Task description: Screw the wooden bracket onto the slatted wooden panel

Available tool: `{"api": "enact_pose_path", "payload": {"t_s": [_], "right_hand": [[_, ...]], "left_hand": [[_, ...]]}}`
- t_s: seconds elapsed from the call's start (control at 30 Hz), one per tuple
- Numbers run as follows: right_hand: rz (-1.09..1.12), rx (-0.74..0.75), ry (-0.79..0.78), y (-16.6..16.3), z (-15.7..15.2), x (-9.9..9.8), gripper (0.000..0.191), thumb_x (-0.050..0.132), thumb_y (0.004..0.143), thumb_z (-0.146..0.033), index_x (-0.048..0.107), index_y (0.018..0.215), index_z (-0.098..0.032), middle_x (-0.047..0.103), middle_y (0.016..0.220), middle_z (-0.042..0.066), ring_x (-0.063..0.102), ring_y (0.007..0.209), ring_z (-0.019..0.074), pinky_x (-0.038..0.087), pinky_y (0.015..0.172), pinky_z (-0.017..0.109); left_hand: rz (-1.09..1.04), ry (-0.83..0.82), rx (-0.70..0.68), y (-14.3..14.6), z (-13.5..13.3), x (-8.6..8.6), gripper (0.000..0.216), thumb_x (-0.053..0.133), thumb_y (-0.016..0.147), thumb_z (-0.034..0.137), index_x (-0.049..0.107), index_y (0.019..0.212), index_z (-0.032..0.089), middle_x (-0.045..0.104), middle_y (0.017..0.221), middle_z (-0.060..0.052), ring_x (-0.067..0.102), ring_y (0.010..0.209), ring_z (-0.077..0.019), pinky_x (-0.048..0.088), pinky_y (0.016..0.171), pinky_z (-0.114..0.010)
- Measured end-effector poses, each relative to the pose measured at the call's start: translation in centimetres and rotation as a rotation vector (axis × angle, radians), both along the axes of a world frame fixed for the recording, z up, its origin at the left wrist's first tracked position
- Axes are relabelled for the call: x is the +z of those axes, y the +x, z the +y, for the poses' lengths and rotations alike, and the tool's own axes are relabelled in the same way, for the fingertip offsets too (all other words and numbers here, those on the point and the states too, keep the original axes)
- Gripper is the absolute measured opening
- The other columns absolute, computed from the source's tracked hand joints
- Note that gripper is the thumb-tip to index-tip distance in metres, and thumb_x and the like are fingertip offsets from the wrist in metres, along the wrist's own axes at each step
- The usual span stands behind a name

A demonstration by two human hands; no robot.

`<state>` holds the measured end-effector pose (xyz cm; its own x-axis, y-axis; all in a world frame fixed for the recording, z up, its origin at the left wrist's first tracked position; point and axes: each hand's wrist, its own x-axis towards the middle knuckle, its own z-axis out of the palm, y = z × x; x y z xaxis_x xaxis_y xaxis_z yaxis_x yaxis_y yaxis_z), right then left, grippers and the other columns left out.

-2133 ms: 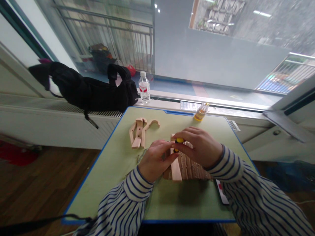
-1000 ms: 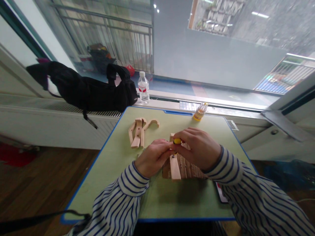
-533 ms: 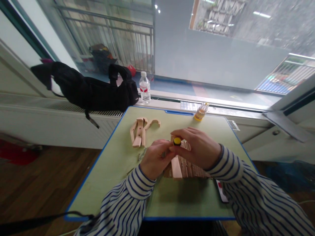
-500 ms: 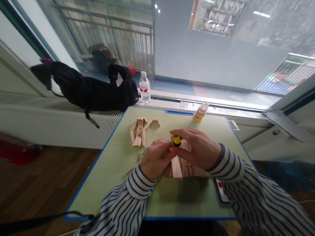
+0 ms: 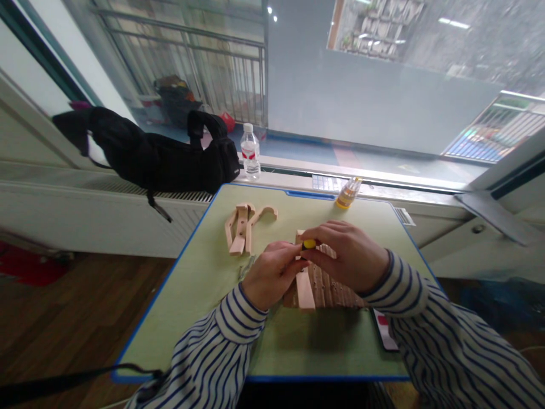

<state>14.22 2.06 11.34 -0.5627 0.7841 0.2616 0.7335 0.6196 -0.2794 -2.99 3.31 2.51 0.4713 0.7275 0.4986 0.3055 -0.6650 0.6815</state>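
My right hand [image 5: 340,247] is closed on a screwdriver with a yellow-and-black handle [image 5: 309,243], seen nearly end-on. Its shaft and tip are hidden below the hands. My left hand [image 5: 275,270] is pinched just beside the handle, over a pale wooden piece [image 5: 305,291]; whatever its fingertips hold is out of sight. That pale piece lies on a brown ridged wooden board [image 5: 332,287] with small holes. To the left on the table, several pale wooden hooks [image 5: 240,230] with drilled holes lie grouped together.
Small metal-looking bits [image 5: 246,268] lie left of my left hand. A phone-like flat object [image 5: 385,331] is partly under my right sleeve. A bottle of yellow liquid [image 5: 348,193] stands at the table's [image 5: 183,318] back edge. Beyond, a water bottle [image 5: 250,152] and a black bag [image 5: 170,159] rest on the sill.
The screwdriver's handle has tilted and shifted slightly right, with my right fingers turned around it. My left hand has barely moved, and the board and hooks stay in place.
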Motion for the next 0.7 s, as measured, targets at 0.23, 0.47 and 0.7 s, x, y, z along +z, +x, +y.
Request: {"api": "enact_pose_path", "payload": {"t_s": [0.23, 0.47, 0.7], "right_hand": [[0.015, -0.044, 0.032, -0.3, 0.0, 0.0, 0.020, 0.052, 0.083, -0.031, 0.059, 0.097, -0.017, 0.065, 0.083, 0.003, 0.056, 0.079, 0.0155, 0.042, 0.074, 0.029], [0.049, -0.123, 0.031, -0.6, -0.2, -0.4, 0.020, 0.053, 0.082, -0.033, 0.059, 0.092, -0.017, 0.063, 0.080, 0.003, 0.055, 0.075, 0.0148, 0.041, 0.071, 0.028], [0.099, -0.147, 0.019, -1.0, -0.6, -0.7, 0.017, 0.054, 0.082, -0.031, 0.058, 0.090, -0.017, 0.062, 0.079, 0.002, 0.055, 0.075, 0.0140, 0.041, 0.071, 0.027]], "left_hand": [[0.022, -0.052, -0.051, -0.1, 0.2, 0.4, 0.018, 0.049, 0.087, 0.022, 0.059, 0.101, 0.020, 0.063, 0.095, -0.004, 0.057, 0.092, -0.0171, 0.045, 0.085, -0.033], [-0.025, -0.096, -0.110, -0.3, 0.6, 0.3, 0.022, 0.048, 0.087, 0.020, 0.059, 0.106, 0.021, 0.064, 0.099, -0.005, 0.058, 0.095, -0.0171, 0.047, 0.086, -0.031], [-0.063, -0.121, -0.070, -0.2, 0.2, 0.0, 0.023, 0.051, 0.085, 0.020, 0.058, 0.107, 0.021, 0.063, 0.104, -0.005, 0.058, 0.098, -0.0165, 0.047, 0.087, -0.030]]}}
